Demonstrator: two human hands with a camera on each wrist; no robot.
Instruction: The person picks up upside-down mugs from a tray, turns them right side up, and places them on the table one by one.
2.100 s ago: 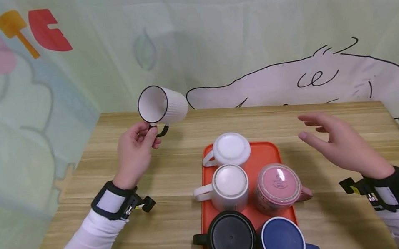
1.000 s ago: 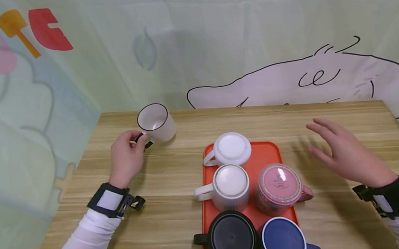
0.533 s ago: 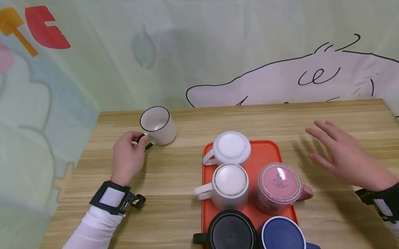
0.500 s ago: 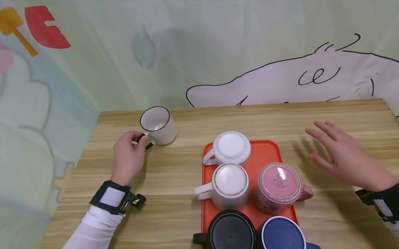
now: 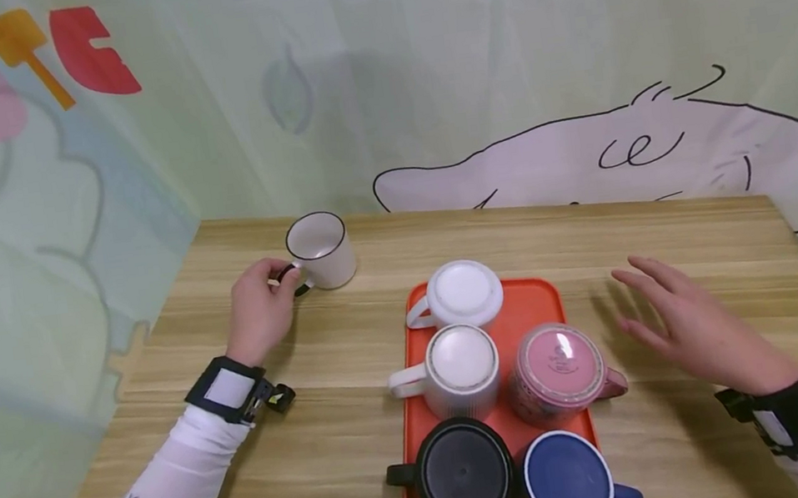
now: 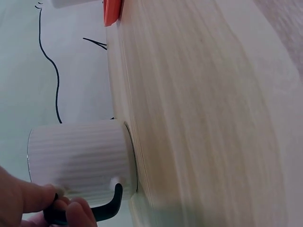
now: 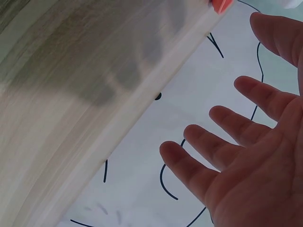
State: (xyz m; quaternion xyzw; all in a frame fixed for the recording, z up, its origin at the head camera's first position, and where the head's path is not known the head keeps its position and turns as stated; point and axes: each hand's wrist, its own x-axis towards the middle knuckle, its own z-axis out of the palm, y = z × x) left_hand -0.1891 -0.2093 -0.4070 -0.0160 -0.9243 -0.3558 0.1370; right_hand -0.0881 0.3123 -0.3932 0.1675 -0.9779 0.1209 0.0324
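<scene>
A white ribbed mug (image 5: 330, 256) with a black rim stands upright, mouth up, at the back left of the wooden table. Its black handle (image 6: 108, 210) is pinched between the thumb and fingers of my left hand (image 5: 260, 309). In the left wrist view the mug's base meets the tabletop. Over the table's right side, my right hand (image 5: 701, 331) holds nothing, its fingers spread apart in the right wrist view. Between the hands, an orange tray (image 5: 527, 299) carries several upside-down mugs: white (image 5: 463, 291), ribbed white (image 5: 461, 375), pink (image 5: 558, 375), black (image 5: 463, 476) and blue (image 5: 567, 479).
The wooden table (image 5: 336, 459) ends at the back against a pale printed curtain (image 5: 495, 60). Another printed curtain side (image 5: 18, 291) borders the left. Handles of the pink and blue mugs stick out past the tray's right edge, others past its left.
The ribbed mug went from tilted in the air to upright on the table, still in my left hand's pinch, and slid slightly right. My right hand sank a little. The tray's mugs stayed put.
</scene>
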